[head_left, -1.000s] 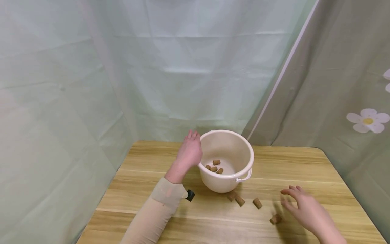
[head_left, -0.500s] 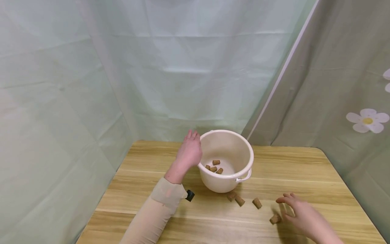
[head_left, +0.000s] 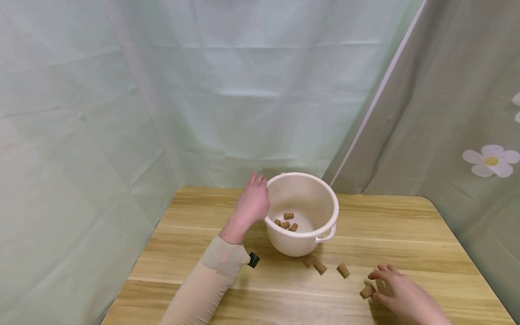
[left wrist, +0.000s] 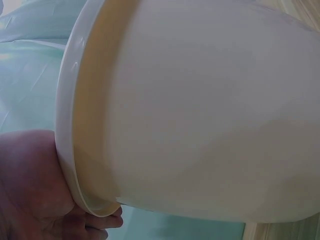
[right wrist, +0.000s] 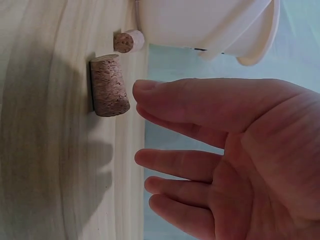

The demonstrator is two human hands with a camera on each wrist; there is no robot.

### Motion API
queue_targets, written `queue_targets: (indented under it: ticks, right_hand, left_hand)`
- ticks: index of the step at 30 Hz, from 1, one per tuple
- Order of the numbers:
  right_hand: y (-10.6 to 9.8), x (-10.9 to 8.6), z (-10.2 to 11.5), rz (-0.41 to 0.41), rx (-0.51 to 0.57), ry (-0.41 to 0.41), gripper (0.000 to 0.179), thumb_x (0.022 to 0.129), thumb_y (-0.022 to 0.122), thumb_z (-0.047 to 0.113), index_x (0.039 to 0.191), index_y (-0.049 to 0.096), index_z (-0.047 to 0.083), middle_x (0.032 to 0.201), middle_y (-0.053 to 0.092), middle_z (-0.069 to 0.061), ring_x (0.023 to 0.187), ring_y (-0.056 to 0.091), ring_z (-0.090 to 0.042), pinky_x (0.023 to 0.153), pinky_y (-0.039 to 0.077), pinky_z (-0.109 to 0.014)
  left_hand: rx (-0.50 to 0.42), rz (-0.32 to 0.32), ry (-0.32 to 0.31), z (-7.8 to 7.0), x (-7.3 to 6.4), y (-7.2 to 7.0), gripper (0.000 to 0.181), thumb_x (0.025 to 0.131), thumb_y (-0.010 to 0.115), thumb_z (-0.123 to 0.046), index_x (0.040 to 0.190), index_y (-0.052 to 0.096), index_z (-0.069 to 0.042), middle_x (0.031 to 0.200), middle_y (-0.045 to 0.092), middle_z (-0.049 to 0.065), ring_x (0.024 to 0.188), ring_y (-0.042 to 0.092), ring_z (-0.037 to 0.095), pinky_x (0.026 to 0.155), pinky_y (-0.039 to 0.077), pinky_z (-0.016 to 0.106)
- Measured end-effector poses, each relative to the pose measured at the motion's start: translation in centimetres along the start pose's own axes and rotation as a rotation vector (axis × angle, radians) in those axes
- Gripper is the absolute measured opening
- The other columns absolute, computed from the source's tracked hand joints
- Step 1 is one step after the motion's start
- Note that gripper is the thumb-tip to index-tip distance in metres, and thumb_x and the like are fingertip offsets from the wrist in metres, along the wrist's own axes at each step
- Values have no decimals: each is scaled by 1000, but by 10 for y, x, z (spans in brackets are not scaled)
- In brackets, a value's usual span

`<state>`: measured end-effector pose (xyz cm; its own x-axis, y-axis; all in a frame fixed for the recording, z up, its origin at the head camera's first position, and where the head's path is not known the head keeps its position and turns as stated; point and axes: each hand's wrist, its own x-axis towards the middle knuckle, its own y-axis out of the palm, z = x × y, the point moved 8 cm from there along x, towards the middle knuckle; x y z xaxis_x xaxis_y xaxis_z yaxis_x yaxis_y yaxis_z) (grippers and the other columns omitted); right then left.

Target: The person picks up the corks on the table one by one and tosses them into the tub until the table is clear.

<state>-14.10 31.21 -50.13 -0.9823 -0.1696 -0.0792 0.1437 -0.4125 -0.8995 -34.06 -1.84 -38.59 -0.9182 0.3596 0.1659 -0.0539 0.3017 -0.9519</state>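
A cream-white bucket [head_left: 300, 239] stands at the table's middle, several corks [head_left: 289, 216] lying on its floor. My left hand [head_left: 253, 201] holds the left side of its rim; in the left wrist view the fingers reach past the rim's edge. At the lower right my right hand [head_left: 400, 291] hovers low, its thumb and fingers apart on either side of a loose cork [head_left: 367, 291]. In the right wrist view, the thumb tip [right wrist: 147, 90] is close to that cork [right wrist: 109, 86], and nothing is held.
More corks lie on the wooden table [head_left: 195, 253]: one [head_left: 343, 270] between the right hand and the bucket, and a pair [head_left: 319, 267] at the bucket's base. A white handle [head_left: 327, 235] hangs at the bucket's right. Pale green curtains [head_left: 260, 90] rise behind the table.
My right hand has come down and a little leftward, bringing its thumb and fingers close to the nearest cork. The left hand and bucket have stayed in place.
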Motion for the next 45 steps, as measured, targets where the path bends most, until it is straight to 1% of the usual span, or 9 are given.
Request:
queue_targets:
  ticks: [7, 15, 23, 27, 30, 32, 36, 40, 45]
  right_hand:
    - [4, 2, -2, 25, 1, 3, 28, 87, 88, 21, 112, 76, 16, 136, 63, -37, 133, 51, -64, 104, 48, -75]
    - [7, 1, 0, 6, -6, -27, 23, 85, 88, 17, 102, 74, 23, 132, 69, -23, 130, 56, -59, 102, 51, -72]
    - [12, 2, -2, 23, -4, 16, 23, 85, 88, 20, 95, 70, 29, 131, 69, -18, 132, 55, -59, 101, 52, -72]
    - [15, 1, -1, 30, 1, 5, 24, 84, 88, 18, 93, 69, 30, 115, 67, 3, 118, 66, -40, 89, 60, -50]
    - [17, 1, -1, 44, -9, 10, 25, 83, 87, 17, 93, 69, 30, 103, 60, 11, 105, 65, -25, 76, 56, -36]
    - [19, 1, -1, 54, -3, 13, 24, 83, 87, 16, 94, 69, 29, 105, 61, 9, 106, 67, -30, 78, 59, -39]
    - [20, 3, -2, 64, 21, 31, 25, 83, 87, 14, 92, 68, 28, 116, 67, 3, 130, 58, -56, 91, 60, -57]
    - [21, 3, -2, 64, 16, 27, 26, 83, 88, 14, 91, 67, 28, 109, 64, 8, 131, 58, -55, 89, 60, -53]
    - [22, 3, -4, 70, 42, 35, 27, 83, 89, 14, 91, 67, 27, 120, 69, -1, 133, 53, -61, 98, 57, -64]
  left_hand:
    - [2, 0, 3, 0, 1, 0, 48, 113, 38, -8, 156, 43, 12, 167, 36, 27, 160, 22, 44, 131, 17, 51]
    - [1, 3, 5, 0, -1, -2, 48, 113, 39, -8, 156, 43, 12, 167, 36, 27, 160, 22, 44, 131, 15, 50]
    - [0, 0, 8, 1, -1, -2, 48, 113, 38, -8, 156, 43, 12, 167, 36, 27, 160, 21, 44, 131, 16, 50]
    - [4, 4, 6, 0, -3, -1, 47, 114, 37, -8, 156, 43, 12, 167, 36, 27, 160, 20, 43, 131, 16, 51]
    - [5, 4, 6, 0, -3, -1, 48, 114, 36, -9, 156, 43, 12, 167, 36, 27, 160, 21, 43, 131, 16, 51]
    - [4, 3, 6, 0, -2, -1, 48, 114, 36, -9, 156, 43, 12, 167, 36, 27, 160, 21, 44, 131, 16, 51]
    - [9, 3, 10, -1, -2, -1, 48, 113, 37, -8, 156, 42, 13, 167, 36, 27, 160, 22, 44, 131, 17, 51]
    - [8, 3, 10, -1, -2, -1, 48, 113, 36, -8, 156, 42, 12, 167, 36, 27, 160, 22, 45, 130, 17, 52]
    - [-2, 10, 8, -1, -2, -1, 48, 113, 35, -8, 157, 42, 13, 168, 35, 27, 160, 20, 44, 131, 16, 51]
